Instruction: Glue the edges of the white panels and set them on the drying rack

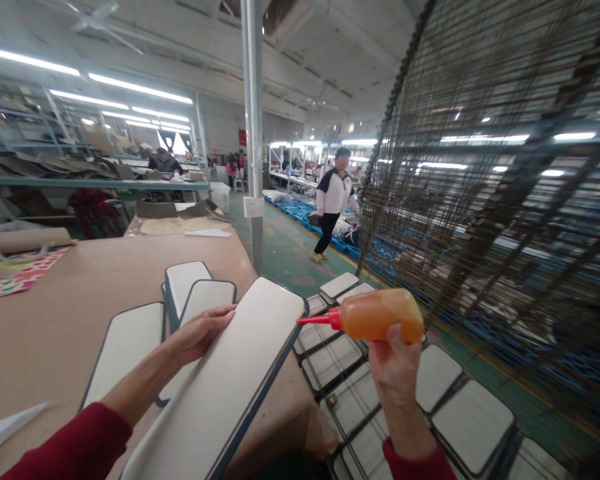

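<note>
My left hand (207, 332) grips the left long edge of a long white panel (240, 360) with rounded corners and a dark blue edge. The panel slants up and away from me. My right hand (395, 367) is wrapped round a squeeze bottle (380, 315) of amber liquid, tipped onto its side. Its red nozzle (320, 320) points left, with the tip at the panel's far right corner. Whether the tip touches the edge, I cannot tell. Behind my left hand, several similar panels (130, 340) lie overlapping on the table.
The tan table (200, 248) carries patterned cloth (25, 273) at the left. On my right, several white panels (473, 420) lie on a low wire rack, beneath a raised stack of mesh racks (480, 200). A metal post (254, 133) stands behind the table. A person (334, 193) is in the aisle.
</note>
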A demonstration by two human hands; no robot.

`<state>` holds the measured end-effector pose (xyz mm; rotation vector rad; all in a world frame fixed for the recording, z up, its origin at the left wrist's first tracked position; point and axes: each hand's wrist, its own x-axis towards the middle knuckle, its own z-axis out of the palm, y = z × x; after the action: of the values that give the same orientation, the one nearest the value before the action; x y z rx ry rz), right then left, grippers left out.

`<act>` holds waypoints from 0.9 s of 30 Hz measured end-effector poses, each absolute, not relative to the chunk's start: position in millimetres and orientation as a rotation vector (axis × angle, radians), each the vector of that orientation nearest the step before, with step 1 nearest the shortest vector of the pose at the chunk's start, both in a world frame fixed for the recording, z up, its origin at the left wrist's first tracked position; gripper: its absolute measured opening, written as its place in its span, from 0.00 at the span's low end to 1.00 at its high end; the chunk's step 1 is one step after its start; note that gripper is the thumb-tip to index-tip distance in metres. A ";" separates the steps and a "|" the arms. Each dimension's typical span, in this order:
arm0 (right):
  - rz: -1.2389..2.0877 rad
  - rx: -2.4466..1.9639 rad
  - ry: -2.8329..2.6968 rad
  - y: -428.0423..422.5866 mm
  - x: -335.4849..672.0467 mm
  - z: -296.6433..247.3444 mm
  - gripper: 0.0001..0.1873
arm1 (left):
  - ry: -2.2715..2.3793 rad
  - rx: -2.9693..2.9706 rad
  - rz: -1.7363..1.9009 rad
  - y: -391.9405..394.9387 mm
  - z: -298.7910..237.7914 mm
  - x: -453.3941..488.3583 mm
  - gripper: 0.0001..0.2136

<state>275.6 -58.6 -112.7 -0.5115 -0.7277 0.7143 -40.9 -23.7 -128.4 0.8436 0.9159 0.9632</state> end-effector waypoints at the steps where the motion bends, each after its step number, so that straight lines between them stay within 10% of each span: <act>1: 0.706 -0.514 -0.729 -57.8 275.3 -113.7 0.22 | 0.917 0.837 0.968 -23.7 -129.1 -40.5 0.18; 27: 0.828 -0.527 -0.724 -56.1 270.6 -119.0 0.25 | 0.920 0.802 1.024 -20.4 -132.0 -30.8 0.14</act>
<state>270.6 -56.1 -119.0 -0.5268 -0.7241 0.8278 -30.8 -20.4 -132.0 0.8021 0.9202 1.0242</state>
